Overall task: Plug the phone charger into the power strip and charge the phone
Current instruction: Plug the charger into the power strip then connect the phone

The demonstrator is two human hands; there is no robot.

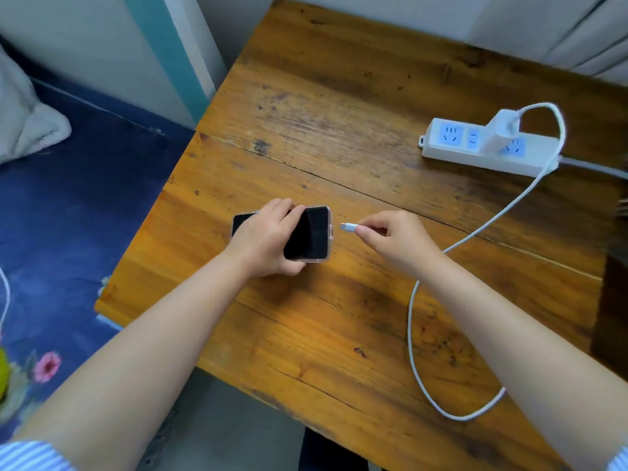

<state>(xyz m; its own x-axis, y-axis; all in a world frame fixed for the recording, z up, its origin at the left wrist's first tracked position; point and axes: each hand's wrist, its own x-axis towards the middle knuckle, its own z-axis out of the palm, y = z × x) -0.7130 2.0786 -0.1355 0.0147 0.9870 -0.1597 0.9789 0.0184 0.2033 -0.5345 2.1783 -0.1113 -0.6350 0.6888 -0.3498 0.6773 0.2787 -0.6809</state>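
While my left hand [268, 239] wraps its grip across the middle of the black slab phone in its clear plastic case [307, 232], pinning it flat on the worn, knotted wooden surface [339, 96], my right hand [396, 239] holds a narrow pinch on the small pale connector [348, 227] at the free end of the thin white charging cable [413, 334]. That tip sits just beside the phone's short right edge, not yet touching it. To do this well, I judge I should keep the phone still, hold the connector level with the edge, line it up with the port in the middle of that side, and push straight in without twisting. I cannot see the port itself from here, so I would feel for the seat, not force it. Slack in the cable loops by my right forearm, so nothing should tug.

Farther off, the white block charger [503, 130] already stands plugged into the white power strip with pale blue sockets [475, 144], near the back right of the surface. No brand, label or writing is legible on the phone, charger or strip.
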